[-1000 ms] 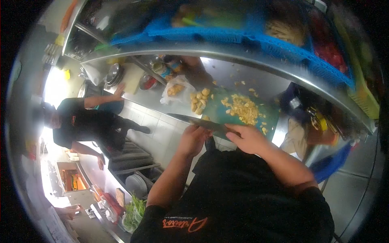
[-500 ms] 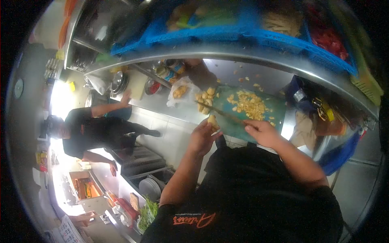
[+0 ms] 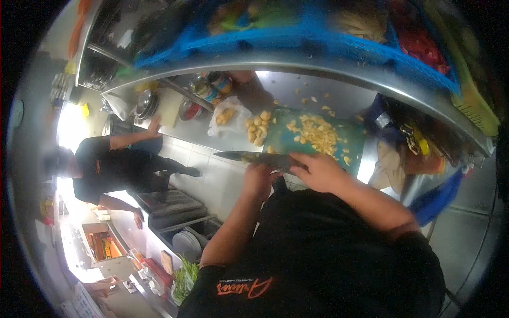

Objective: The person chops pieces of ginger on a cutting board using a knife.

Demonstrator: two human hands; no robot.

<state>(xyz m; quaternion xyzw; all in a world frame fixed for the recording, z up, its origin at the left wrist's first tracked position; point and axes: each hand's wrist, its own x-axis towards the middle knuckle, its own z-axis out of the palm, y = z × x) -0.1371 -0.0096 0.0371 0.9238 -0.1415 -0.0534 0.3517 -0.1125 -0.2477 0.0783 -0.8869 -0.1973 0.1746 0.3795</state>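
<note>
My right hand (image 3: 321, 170) is closed round the handle of a large knife (image 3: 278, 160), its blade pointing left. My left hand (image 3: 258, 180) grips a pale yellow root piece, which the blade mostly hides in this view. Beyond my hands lies a green cutting board (image 3: 286, 139) with a pile of sliced yellow pieces (image 3: 318, 135) on it. Whole peeled pieces (image 3: 257, 127) are heaped at the board's left edge. A plastic bag (image 3: 231, 119) holding more yellow pieces stands left of that heap.
Blue baskets (image 3: 297, 33) of vegetables rest on the steel shelf (image 3: 265, 67) above the counter. Jars (image 3: 207, 87) and a bowl (image 3: 190, 109) of red pieces stand at the back left. A co-worker (image 3: 119, 164) is at the left. Leafy greens (image 3: 185, 278) lie at the lower left.
The knife has swung from pointing up and left, beyond the root piece, to lying across it at my left hand. My right hand has moved left with it, and the whole view has shifted slightly.
</note>
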